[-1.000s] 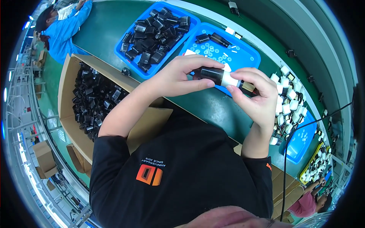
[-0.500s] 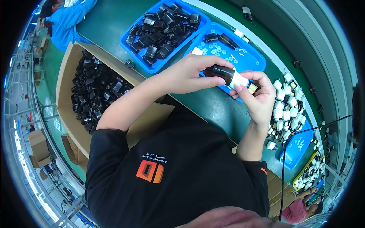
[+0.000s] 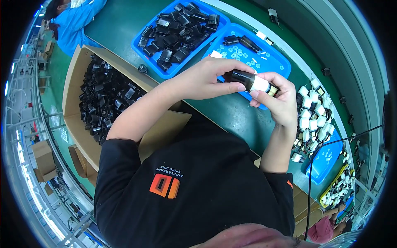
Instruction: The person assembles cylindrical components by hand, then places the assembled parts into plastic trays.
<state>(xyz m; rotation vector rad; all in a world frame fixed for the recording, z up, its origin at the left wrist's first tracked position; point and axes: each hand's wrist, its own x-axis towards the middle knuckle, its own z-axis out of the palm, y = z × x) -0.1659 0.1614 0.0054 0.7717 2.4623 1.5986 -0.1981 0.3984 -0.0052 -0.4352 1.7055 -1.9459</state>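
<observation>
While the left hand clasps a glossy black plastic cylinder between the hands, meeting the white sleeve-shaped part pinched by the right hand, a skewed tilt could jam them, a slack grip drop them.

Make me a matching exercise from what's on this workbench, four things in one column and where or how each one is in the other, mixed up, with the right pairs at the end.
Things
1. black cylindrical part
2. cardboard box
3. small pale rings
4. white piece

Places or states
A. scattered in a blue tray
B. pinched by the right hand
C. filled with loose black parts
D. held in the left hand

Right pairs: 1-D, 2-C, 3-A, 4-B
</observation>
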